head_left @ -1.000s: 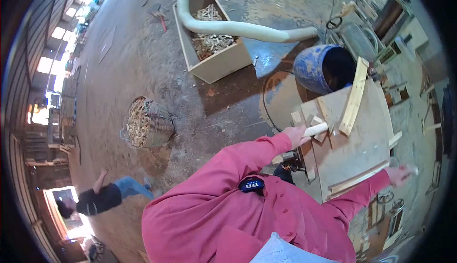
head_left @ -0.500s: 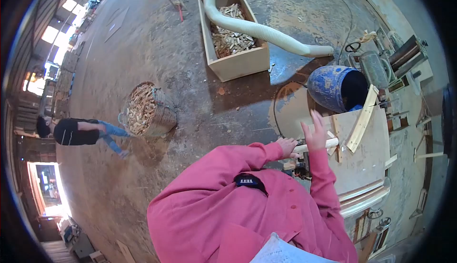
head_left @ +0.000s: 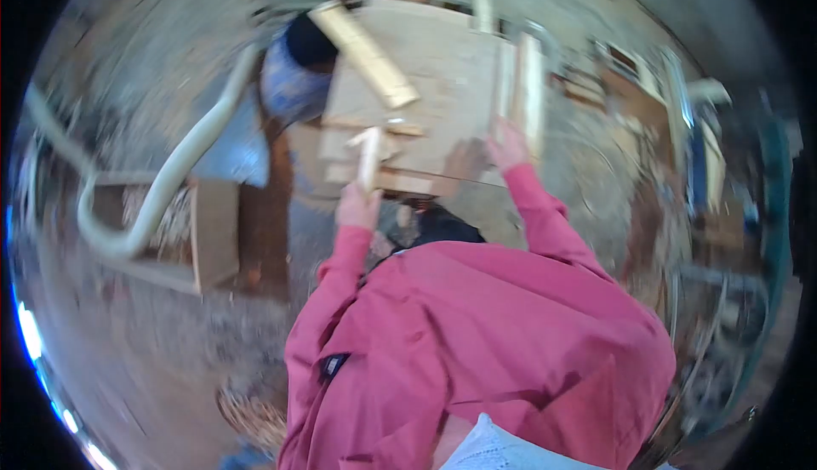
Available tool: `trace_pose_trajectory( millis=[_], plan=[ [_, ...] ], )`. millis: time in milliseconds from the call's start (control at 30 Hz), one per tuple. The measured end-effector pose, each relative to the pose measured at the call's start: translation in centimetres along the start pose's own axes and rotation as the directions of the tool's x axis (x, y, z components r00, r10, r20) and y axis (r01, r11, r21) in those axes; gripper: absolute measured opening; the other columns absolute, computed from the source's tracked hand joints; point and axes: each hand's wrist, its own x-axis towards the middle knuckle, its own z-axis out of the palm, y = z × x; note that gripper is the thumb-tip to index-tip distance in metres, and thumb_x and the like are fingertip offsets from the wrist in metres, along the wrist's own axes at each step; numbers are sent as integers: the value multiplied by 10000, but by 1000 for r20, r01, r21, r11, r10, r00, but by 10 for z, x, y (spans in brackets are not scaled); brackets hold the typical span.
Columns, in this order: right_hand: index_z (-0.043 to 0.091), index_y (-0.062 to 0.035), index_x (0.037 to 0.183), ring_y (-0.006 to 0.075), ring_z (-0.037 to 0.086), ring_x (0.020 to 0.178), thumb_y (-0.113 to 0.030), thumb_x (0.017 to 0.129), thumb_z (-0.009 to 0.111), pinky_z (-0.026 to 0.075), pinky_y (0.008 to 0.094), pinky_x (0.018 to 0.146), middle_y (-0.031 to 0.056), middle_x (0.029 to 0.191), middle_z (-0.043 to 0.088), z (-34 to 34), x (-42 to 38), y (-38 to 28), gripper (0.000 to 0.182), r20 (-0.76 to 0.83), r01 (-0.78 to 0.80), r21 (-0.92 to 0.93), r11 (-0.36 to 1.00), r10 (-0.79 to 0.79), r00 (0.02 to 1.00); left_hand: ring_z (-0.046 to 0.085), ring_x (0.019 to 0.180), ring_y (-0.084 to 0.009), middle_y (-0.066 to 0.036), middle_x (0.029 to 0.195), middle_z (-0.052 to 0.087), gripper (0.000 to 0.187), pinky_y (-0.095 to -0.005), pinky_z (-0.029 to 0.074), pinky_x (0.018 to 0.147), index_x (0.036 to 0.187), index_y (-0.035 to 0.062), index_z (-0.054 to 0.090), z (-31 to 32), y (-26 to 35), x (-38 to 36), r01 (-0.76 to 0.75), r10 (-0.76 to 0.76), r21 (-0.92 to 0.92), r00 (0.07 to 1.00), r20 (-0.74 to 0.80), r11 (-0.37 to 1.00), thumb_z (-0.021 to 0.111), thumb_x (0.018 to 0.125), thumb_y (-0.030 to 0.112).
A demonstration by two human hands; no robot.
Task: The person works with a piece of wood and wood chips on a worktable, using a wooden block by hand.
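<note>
My left hand (head_left: 357, 206) is closed round the near end of a short pale piece of wood (head_left: 368, 162), which points away from me over the table's near left corner. Across the board-topped table (head_left: 442, 79), my right hand (head_left: 509, 147) reaches out to the near end of the long pale wooden strips (head_left: 531, 87) along the right edge. Its fingers are smeared by motion and overlap the strips. A curved yellowish slat (head_left: 364, 53) lies on the table's left side, and a thin brown strip (head_left: 387, 127) lies just beyond the held piece.
A blue barrel (head_left: 294, 83) stands left of the table. A pale flexible hose (head_left: 183, 151) runs over a wooden box (head_left: 217, 223) of offcuts. At lower left is a basket of wood scraps (head_left: 251, 410). Wooden frames and machine parts (head_left: 621, 70) stand at right.
My view has swung right, and the table now lies ahead. My right hand has left the pale wood piece for the long strips; my left hand still holds the piece, now pointing away from me.
</note>
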Motion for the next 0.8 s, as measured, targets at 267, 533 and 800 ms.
trace_pose_trajectory(
  millis=[267, 533, 800],
  plan=[
    [583, -27, 1283, 355, 522, 1257, -342, 866, 718, 368, 497, 1101, 179, 1316, 591, -18, 49, 18, 540, -102, -92, -231, 969, 70, 992, 623, 1013, -474, -256, 1167, 625, 503, -543, 504, 828, 1229, 12, 491, 4, 9, 5, 93, -113, 126, 980, 164, 988, 643, 953, 404],
    [631, -91, 1166, 358, 625, 1052, -185, 865, 692, 506, 478, 896, 151, 1127, 641, 33, 81, 14, 321, 39, -153, -60, 986, 155, 987, 641, 941, -484, -252, 1069, 655, 468, -565, 503, 785, 1162, 27, 514, 7, 17, 7, 61, -74, 157, 994, 75, 986, 652, 944, 417],
    [653, -76, 1187, 393, 614, 1032, -189, 873, 681, 511, 468, 903, 191, 1090, 630, 98, 150, -63, 335, 136, -53, 224, 973, 23, 990, 642, 948, -490, -280, 1007, 664, 521, -563, 505, 809, 1024, 20, 535, 7, 40, 24, 283, -293, 151, 955, 48, 947, 603, 948, 531]
  ],
)
